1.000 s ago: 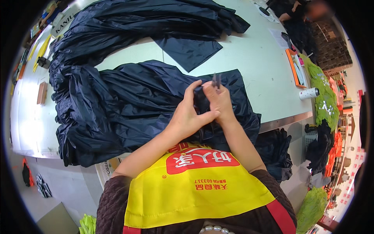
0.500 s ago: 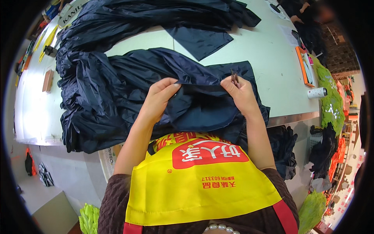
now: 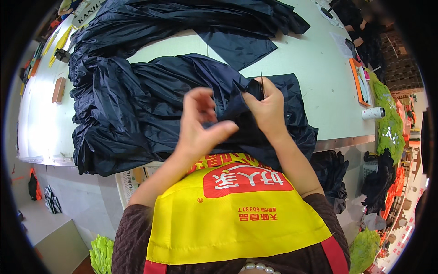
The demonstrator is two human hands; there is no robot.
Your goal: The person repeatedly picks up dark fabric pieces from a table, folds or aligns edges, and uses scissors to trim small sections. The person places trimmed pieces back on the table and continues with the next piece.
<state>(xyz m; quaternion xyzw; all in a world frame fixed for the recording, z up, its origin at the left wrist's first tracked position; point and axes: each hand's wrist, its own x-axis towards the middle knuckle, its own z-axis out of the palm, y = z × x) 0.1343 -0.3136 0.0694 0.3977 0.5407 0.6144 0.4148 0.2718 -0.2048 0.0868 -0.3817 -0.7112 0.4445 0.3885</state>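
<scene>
The person's left hand (image 3: 198,125) is raised over the near edge of the pale, flat surface (image 3: 315,86), fingers half curled and the thumb stretched toward the right; its grip pinches a fold of the dark navy, shiny, thin fabric garment (image 3: 137,105) between thumb and fingertips. The right hand (image 3: 269,109) sits just beside it, closed on the same fold of cloth and on a small slim metal tool (image 3: 262,84) whose narrow tip sticks up above the knuckles. Whether this tool is a pair of snips or something else cannot be told.

The garment lies in a crumpled heap that covers the middle of the surface and spills over the near edge, in front of the person's yellow apron with a red patch (image 3: 237,214). A second heap of the same dark navy cloth (image 3: 182,23) stretches along the far edge, and a flat, loose navy fabric piece (image 3: 239,45) lies between the two heaps.

Near the left edge of the surface rests a small brown rectangular block (image 3: 58,89). At the right edge lie an orange-rimmed flat tray (image 3: 360,82) and a white cylindrical roll (image 3: 374,113), well apart from the hands. Beyond the far right corner another person's dark sleeve (image 3: 360,27) shows.
</scene>
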